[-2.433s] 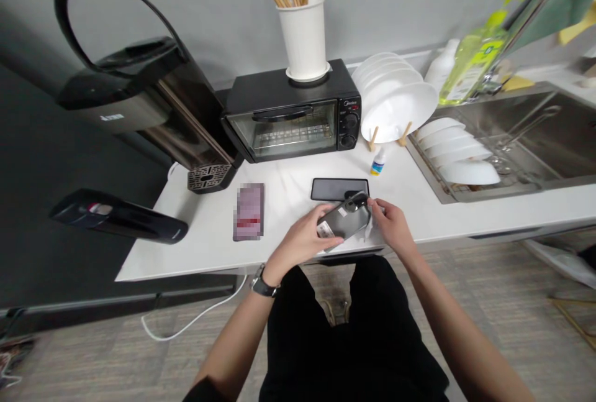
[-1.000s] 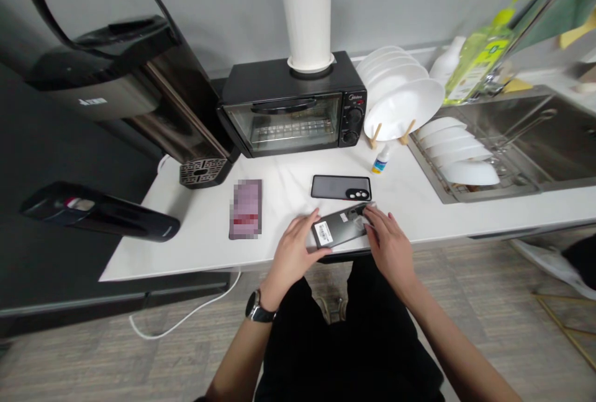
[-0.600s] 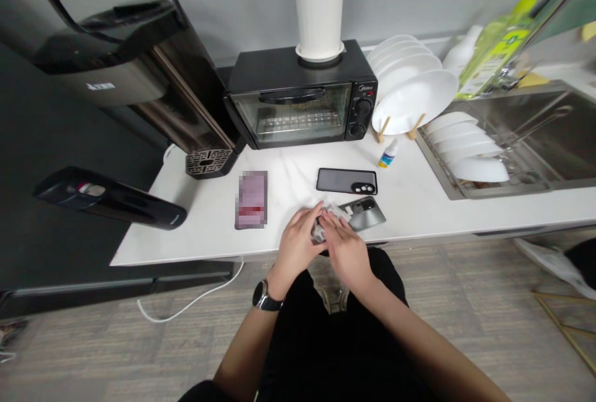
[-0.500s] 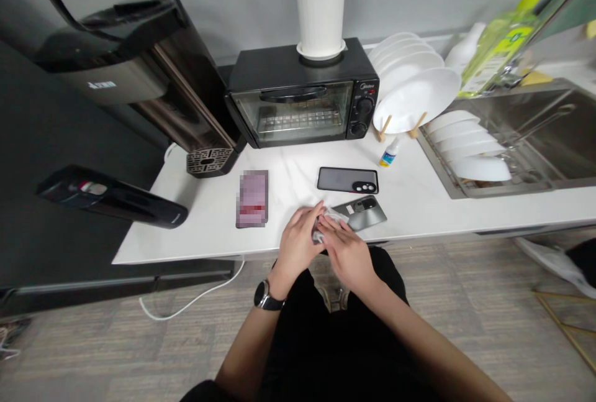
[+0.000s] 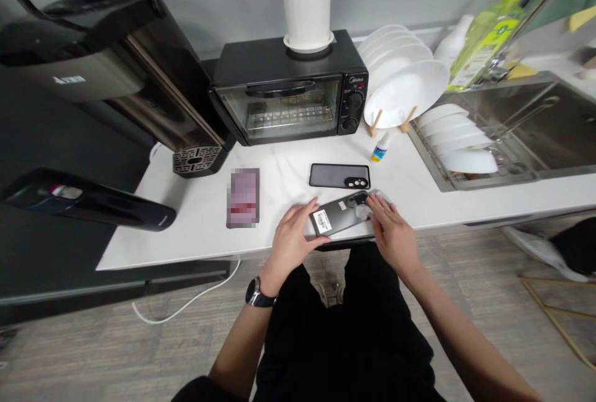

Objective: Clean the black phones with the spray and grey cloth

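Okay, so both hands are down at the front edge of the white countertop (image 5: 279, 181), with a grey smartphone (image 5: 338, 214) lying between them, back side up and slightly slanted. The left hand (image 5: 291, 242) has its thumb and index finger closed around the label end, thumb on the near edge, finger by the far corner, so that end sits right in the fork of the grip. The right hand (image 5: 395, 237) is over at the camera end, palm down, fingertips on some crumpled clear film (image 5: 361, 211) that partly covers the phone there. Can't tell whether those fingers are pinching the film or just pressing on it, the tips are too bunched up

Just beyond the phone, well close but apart from the hands, is a black-rimmed phone case (image 5: 330, 176) lying flat, its camera holes on the right. A small dropper bottle (image 5: 380, 148) stands past that, near the plates (image 5: 405, 91) in their wooden rack. Behind it all sits a Midea toaster oven (image 5: 286, 66). Off to the left there's a purple rectangular thing (image 5: 243, 198), pixelated so no clue what it is, and a black wristwatch (image 5: 259, 296) on the left wrist
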The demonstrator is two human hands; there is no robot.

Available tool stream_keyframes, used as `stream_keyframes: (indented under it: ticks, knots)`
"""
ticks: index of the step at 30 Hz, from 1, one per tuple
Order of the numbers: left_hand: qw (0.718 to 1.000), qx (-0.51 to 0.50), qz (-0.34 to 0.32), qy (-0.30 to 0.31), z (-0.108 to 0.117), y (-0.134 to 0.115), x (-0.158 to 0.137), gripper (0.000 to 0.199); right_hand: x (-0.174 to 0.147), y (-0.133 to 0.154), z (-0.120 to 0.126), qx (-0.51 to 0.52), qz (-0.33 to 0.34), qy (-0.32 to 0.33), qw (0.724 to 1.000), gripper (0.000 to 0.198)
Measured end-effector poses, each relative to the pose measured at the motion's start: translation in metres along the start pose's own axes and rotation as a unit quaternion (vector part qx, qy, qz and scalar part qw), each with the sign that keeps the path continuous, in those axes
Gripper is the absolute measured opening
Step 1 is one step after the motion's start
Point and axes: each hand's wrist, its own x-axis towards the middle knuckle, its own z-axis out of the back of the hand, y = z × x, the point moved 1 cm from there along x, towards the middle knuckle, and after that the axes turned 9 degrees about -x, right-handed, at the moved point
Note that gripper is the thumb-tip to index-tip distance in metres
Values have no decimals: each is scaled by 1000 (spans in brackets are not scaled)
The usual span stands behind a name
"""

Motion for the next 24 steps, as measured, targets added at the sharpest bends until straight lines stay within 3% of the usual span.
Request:
stream_keyframes:
  ticks: [4,10,13,17,20,24]
  knots:
    - [1000,-8,-6,1,0,1,0,103,12,23,-11,-13,-9,-14,1000,49]
    - [1000,-3,-14,-4,-3,3,-1,94,17,96,-29,43,53,28,997,51]
    - [1000,4,-8,-15,-3,2,-1,87,13,118,-31,71,62,37,995,53]
    - [1000,8,-3,-15,-2,1,-2,89,0,112,-20,108,92,44,989,48]
    - [1000,14,-8,-12,-2,1,-2,92,-13,90,-9,112,105,56,987,47]
    - [1000,17,-13,-12,-2,2,-1,100,-22,52,2,87,66,48,993,44]
